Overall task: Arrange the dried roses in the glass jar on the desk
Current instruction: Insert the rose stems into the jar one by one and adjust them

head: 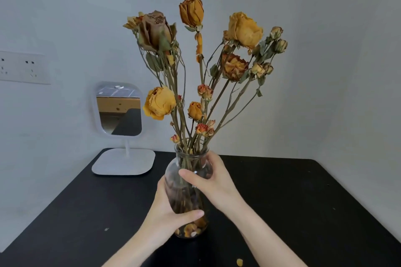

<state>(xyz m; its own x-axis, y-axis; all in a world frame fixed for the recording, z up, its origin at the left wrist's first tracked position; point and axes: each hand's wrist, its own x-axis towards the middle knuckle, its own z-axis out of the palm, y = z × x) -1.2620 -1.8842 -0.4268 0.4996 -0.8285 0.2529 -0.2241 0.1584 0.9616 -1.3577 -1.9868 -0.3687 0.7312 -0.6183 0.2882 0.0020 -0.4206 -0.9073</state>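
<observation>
A clear glass jar (184, 193) stands on the black desk (293, 201) with several dried yellow and orange roses (244, 28) fanning out of its neck. Loose petals lie in the jar's bottom. My left hand (167, 217) grips the jar's lower body from the left, thumb across the front. My right hand (208, 176) grips the jar's shoulder just under the neck, thumb on the front glass. The stems inside are partly hidden by both hands.
A white stand mirror (119, 110) with a square base sits at the desk's back left corner. A wall socket (21, 67) is on the left wall. One fallen petal (239, 262) lies on the desk near my right forearm. Walls close in behind and right.
</observation>
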